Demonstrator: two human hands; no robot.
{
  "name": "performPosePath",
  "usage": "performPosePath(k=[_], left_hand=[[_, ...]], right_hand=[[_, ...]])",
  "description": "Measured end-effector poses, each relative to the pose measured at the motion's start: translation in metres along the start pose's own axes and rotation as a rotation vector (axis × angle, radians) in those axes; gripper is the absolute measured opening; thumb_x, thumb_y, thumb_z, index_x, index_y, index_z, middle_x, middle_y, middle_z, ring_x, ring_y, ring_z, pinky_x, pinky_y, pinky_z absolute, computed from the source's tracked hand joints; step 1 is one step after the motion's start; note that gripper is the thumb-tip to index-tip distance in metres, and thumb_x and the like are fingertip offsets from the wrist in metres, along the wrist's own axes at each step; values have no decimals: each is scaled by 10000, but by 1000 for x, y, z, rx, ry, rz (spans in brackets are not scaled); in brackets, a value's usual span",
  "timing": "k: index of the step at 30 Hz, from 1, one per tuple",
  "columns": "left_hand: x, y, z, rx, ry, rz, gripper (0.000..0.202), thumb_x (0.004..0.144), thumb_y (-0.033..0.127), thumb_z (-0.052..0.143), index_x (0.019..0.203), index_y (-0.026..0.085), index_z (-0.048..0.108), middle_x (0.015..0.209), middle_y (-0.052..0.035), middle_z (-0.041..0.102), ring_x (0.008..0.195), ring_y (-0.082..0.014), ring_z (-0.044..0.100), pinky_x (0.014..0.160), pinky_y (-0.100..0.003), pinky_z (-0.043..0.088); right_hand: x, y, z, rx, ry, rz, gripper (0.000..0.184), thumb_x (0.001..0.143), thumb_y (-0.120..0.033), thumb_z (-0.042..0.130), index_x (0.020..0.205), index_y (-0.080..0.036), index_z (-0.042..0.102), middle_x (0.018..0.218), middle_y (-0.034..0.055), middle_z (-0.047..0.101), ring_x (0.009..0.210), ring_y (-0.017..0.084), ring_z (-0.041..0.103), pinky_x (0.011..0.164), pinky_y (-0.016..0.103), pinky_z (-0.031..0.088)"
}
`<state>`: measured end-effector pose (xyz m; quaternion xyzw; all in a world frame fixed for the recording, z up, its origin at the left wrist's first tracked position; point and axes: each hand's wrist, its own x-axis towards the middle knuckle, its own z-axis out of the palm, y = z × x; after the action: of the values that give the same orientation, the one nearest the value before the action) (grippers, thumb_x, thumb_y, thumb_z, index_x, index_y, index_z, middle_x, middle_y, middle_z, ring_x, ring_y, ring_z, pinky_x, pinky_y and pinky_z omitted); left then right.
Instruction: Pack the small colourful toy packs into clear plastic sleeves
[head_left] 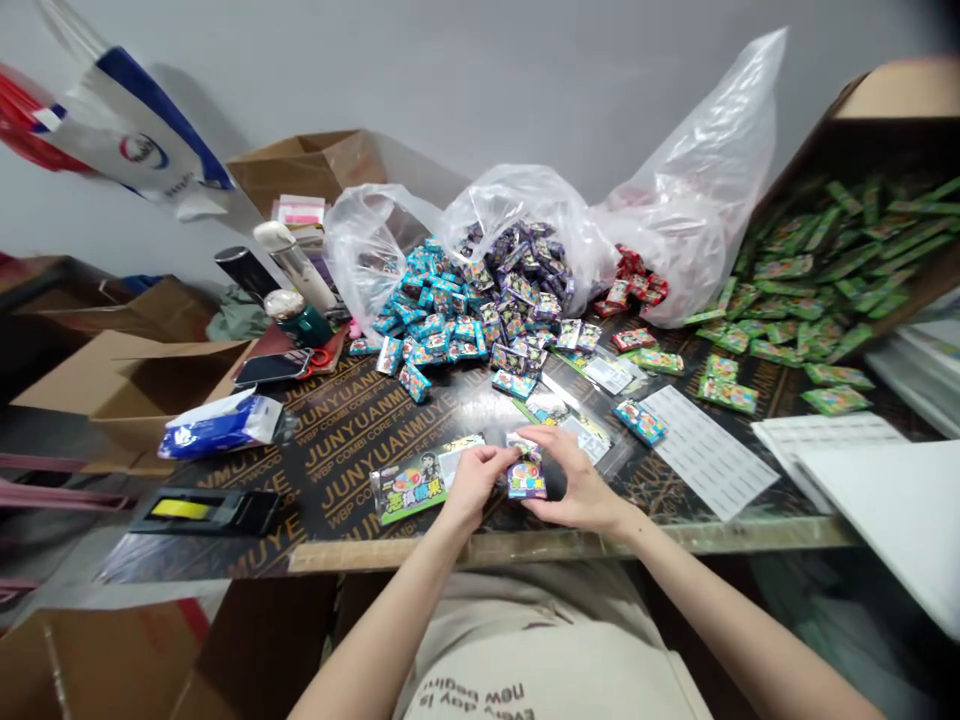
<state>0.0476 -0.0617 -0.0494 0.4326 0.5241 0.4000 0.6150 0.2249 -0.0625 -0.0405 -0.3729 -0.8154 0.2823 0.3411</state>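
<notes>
Spanning the purple packet point(527, 480) from its right side, our right hand point(574, 482) grips it, thumb at the near edge and fingers at the far edge, close to the counter's point(322, 505) front. Our left hand point(480, 482) reaches its far left edge with fingers drawn together; whether they pinch it, we cannot tell. Fingers hide the packet's long axis. Beside our left hand, a printed bag point(411, 488) lies lengthwise left to right.

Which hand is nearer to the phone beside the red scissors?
Left. The left hand is right of the phone and closer to the person, at the purple packet's left side; the right hand is farther off, at the packet's right side.
</notes>
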Motion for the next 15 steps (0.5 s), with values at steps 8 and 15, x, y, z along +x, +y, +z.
performPosePath(k=[8, 15], left_hand=[[0, -5, -70, 1194, 26, 366, 1036, 427, 412, 777, 1338, 214, 326, 1147, -110, 521, 1068, -307, 441, 921, -451, 301], [-8, -5, -61, 1129, 15, 472, 1075, 534, 314, 708, 1403, 222, 81, 1165, -81, 511, 1061, -266, 455, 966, -436, 277]], right_hand=[[8, 40, 6, -100, 63, 86, 706, 618, -270, 709, 1250, -247, 395, 1212, 77, 453, 1148, 268, 400, 990, 448, 303], [10, 41, 14, -91, -119, 6, 767, 617, -468, 716, 1276, -250, 389, 1247, 110, 427, 1163, 279, 393, 977, 446, 311]])
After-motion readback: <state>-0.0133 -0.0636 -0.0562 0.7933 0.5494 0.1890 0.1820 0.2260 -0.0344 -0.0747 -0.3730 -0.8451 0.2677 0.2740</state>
